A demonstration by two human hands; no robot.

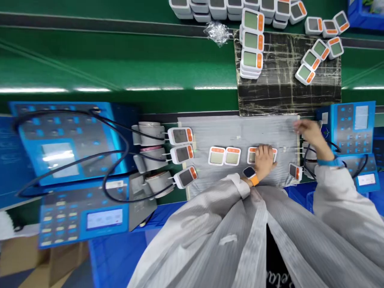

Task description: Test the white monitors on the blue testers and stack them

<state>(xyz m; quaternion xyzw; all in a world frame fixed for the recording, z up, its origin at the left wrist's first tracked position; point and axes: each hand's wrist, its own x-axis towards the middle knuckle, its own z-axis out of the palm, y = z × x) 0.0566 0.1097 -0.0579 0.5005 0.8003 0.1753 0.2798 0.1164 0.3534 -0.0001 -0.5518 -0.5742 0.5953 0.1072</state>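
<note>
On the grey mat (216, 130), two white devices (251, 157) are partly covered by the left hand (263, 161), thumb spread; whether the blurred right hand (309, 130) is closed cannot be told.

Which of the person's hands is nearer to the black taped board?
Right. The blurred right hand is just below the near edge of the black taped board; the left hand is farther from it, over white devices.
</note>
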